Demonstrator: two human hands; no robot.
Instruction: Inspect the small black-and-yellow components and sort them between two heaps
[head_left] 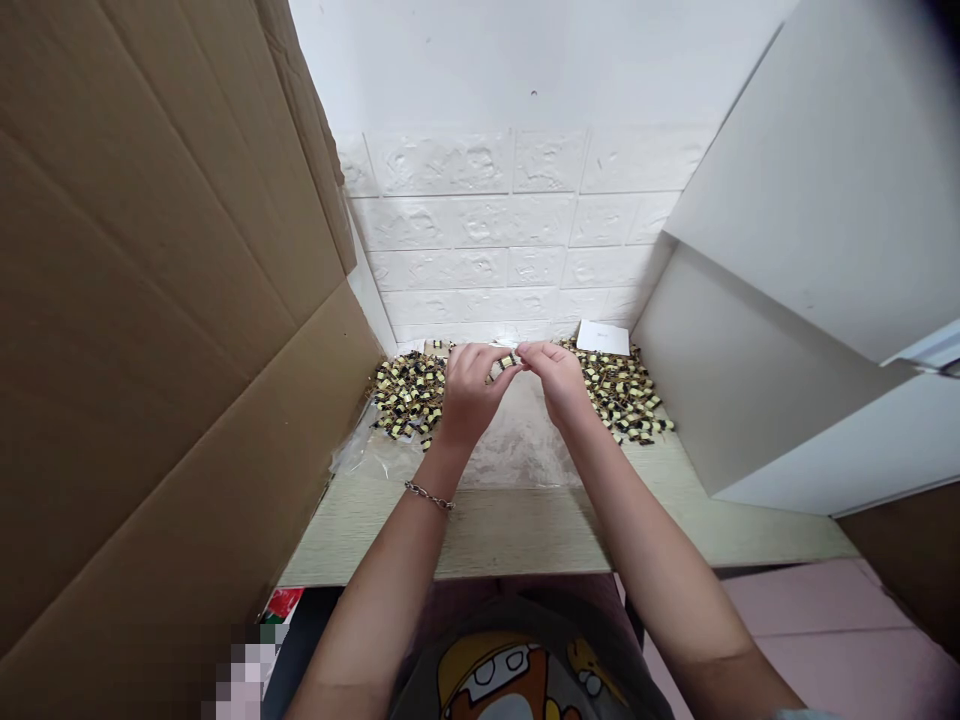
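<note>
Between the thumb and fingers of my left hand is a small yellow-and-black coil transformer, held up above the table. My right hand is closed in a pinch right at the part's right end. What lies between those fingertips is too small to make out. Beside my left hand spreads a pile of similar coil transformers, yellow and black with thin coppery ends. A second pile of the same parts lies to the right of my right hand.
Clear plastic sheeting covers part of the pale wooden table. A white card rests at the back of the right pile. Cardboard walls the left side, white panels the right, and a white brick-patterned wall the back.
</note>
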